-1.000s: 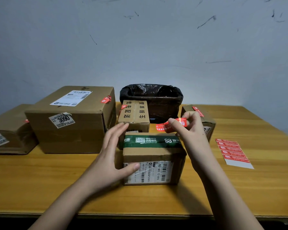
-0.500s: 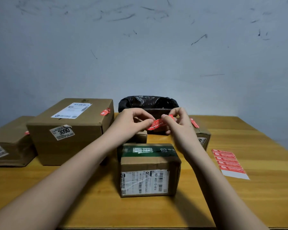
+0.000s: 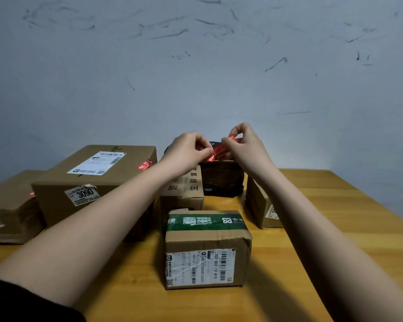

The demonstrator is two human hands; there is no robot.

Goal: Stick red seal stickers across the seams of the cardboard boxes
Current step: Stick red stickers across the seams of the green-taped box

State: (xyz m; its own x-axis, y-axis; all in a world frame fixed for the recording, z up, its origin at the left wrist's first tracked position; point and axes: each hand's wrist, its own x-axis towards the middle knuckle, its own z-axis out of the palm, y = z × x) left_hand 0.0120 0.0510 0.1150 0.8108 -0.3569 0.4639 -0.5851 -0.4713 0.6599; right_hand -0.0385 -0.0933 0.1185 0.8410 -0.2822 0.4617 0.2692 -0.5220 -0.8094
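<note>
A red seal sticker [image 3: 220, 149] is stretched between my two hands, raised above the table. My left hand [image 3: 186, 151] pinches its lower left end and my right hand [image 3: 242, 145] pinches its upper right end. Below them stands a small cardboard box [image 3: 207, 240] with green tape across its top and a white shipping label on its front. A large box [image 3: 96, 182] at the left carries a red sticker [image 3: 144, 165] on its top right edge.
A black-lined bin [image 3: 221, 180] stands behind my hands at the back of the wooden table [image 3: 335, 228]. A printed box [image 3: 184, 191] sits behind the small box. Another box [image 3: 261, 205] is partly hidden by my right arm, and one more [image 3: 7, 205] lies far left.
My left hand left the small box and joined my right hand on the sticker. Both hands rose and moved farther back, over the bin. The view tilted up; the sticker sheet has left the frame.
</note>
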